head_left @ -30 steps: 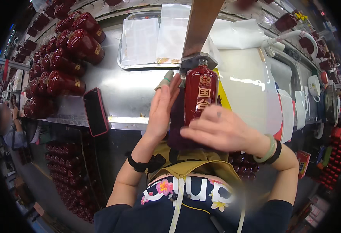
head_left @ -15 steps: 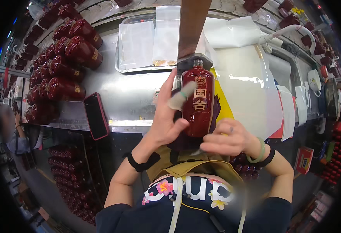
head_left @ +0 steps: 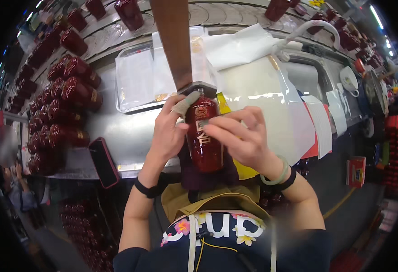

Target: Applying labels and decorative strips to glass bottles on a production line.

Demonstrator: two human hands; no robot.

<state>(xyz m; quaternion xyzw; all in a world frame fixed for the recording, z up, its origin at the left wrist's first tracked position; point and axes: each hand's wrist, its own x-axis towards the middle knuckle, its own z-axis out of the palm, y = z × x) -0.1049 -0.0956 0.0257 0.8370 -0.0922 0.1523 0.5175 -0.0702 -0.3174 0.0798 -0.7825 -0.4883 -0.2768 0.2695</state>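
The red bottle (head_left: pixel 203 138) is glossy and dark red, with gold markings down its front and a small pale label near its shoulder. It lies lengthwise just in front of the person, near the edge of the metal table (head_left: pixel 126 131), its top under a grey cap beneath a brown wooden post (head_left: pixel 174 41). The left hand (head_left: pixel 169 131) is wrapped around the bottle's left side, a bandaged finger reaching up to the cap. The right hand (head_left: pixel 237 136) closes on the bottle from the right, fingertips pinched at the small label. To the far left lie rows of similar red bottles (head_left: pixel 65 109). A dark phone (head_left: pixel 103 162) sits at the near left table edge. A tray (head_left: pixel 135 79) with clear bags lies beyond the hands, white sheets (head_left: pixel 271 99) to the right.
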